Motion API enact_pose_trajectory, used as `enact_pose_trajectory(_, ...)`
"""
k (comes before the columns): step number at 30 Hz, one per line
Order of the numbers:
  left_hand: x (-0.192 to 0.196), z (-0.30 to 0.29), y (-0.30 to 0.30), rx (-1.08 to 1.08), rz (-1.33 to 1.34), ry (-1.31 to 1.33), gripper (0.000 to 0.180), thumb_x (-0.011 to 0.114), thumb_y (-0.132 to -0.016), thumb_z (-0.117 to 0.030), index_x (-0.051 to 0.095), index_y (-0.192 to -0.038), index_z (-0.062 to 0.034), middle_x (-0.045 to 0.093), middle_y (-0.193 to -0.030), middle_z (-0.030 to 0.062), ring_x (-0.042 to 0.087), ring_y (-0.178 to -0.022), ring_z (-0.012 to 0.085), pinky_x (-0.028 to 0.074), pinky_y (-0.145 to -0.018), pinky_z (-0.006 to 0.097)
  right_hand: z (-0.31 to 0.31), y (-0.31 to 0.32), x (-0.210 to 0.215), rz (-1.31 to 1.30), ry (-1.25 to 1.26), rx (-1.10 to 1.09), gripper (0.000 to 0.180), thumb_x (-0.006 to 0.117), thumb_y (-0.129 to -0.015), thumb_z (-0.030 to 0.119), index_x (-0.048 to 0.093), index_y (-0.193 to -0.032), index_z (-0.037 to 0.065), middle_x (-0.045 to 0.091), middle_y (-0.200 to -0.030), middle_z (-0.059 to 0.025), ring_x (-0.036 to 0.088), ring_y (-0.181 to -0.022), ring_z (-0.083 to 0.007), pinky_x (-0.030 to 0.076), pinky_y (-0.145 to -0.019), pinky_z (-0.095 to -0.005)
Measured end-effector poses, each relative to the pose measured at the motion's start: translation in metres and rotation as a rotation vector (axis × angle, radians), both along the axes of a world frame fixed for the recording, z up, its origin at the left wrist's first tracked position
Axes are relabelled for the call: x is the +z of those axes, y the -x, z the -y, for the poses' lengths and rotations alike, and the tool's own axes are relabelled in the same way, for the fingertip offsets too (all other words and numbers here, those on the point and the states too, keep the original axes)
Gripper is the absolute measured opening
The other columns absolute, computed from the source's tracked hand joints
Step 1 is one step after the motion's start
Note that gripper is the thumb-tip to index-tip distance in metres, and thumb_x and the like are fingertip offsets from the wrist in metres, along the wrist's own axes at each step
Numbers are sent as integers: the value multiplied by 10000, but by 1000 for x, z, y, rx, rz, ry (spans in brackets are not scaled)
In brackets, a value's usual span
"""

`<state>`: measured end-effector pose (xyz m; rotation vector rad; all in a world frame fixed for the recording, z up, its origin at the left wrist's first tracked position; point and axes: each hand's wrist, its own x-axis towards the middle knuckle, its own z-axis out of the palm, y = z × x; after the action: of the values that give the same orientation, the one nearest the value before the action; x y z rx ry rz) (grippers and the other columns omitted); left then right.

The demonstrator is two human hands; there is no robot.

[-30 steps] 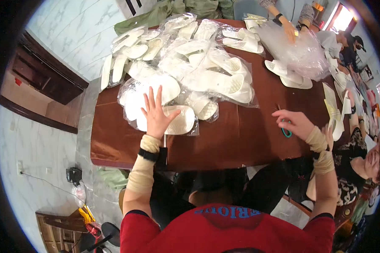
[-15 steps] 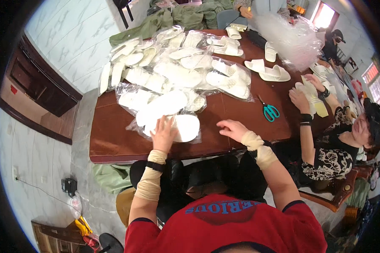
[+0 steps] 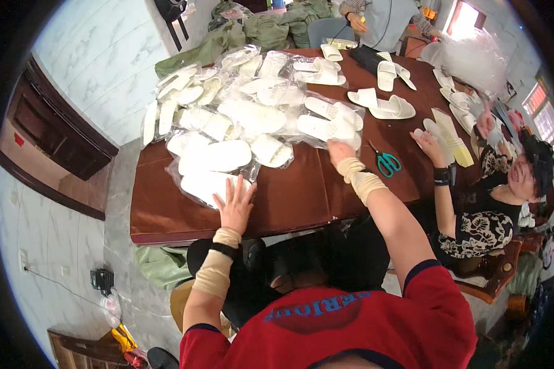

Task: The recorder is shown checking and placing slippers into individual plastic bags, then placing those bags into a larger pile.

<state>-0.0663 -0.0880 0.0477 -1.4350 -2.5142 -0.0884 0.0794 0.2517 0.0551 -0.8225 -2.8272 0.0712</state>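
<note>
My left hand (image 3: 235,204) lies with fingers spread on the near end of a white slipper (image 3: 206,186) in a clear plastic bag, close to the table's front edge. Further right, my right hand (image 3: 341,151) has its fingers closed at the near edge of another bagged pair of slippers (image 3: 326,128); its fingertips are partly hidden. Between and beyond my hands spreads a heap of bagged white slippers (image 3: 252,114). Just right of my right hand lie teal-handled scissors (image 3: 388,164).
The brown table (image 3: 289,197) also carries loose white slippers (image 3: 393,108) at the right. A co-worker's hand (image 3: 429,146) is by pale flat pieces (image 3: 452,144). Another person (image 3: 381,24) stands at the far side, near a bundle of clear plastic (image 3: 474,61).
My left hand has pressed the near bagged slippers to the left. My right hand has reached forward from above the bare table to the bagged pair. The plastic bundle has moved right.
</note>
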Motion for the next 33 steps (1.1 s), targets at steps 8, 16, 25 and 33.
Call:
enact_pose_trajectory(8,15,-12,41,196,22,-283,347,580,-832,-142,552,-1176,-114,321,-1458,122,305,-1325,371,279,-1023,604,114,9,8,-555,1102,252,103,543,-861,64,558,-963,70,610,-741,-80,618,-637,-173,476,-552,-318)
enact_pose_trajectory(16,1,-40,-124,152,1649,-828,583,598,-907,-226,277,-1362,-50,589,-1027,165,660,-695,222,544,-519,305,26,-48,10,-807,369,-74,163,568,-832,76,602,-991,93,622,-731,-112,636,-706,-282,513,-649,-383)
enact_pose_trajectory(25,-20,-36,9,350,1380,-1246,318,527,-895,-7,462,-1205,29,576,-1091,192,647,-897,274,570,-708,345,85,-68,13,-108,720,40,193,555,-850,275,641,-928,120,652,-914,-170,613,-874,-366,477,-765,-463)
enact_pose_trajectory(33,-45,-18,-30,190,492,-622,448,454,-925,-137,424,-1372,-136,345,-1468,102,289,-1362,337,199,-1085,548,18,-74,-25,-573,516,-209,275,565,-863,333,623,-962,83,660,-879,-173,622,-833,-381,491,-730,-444)
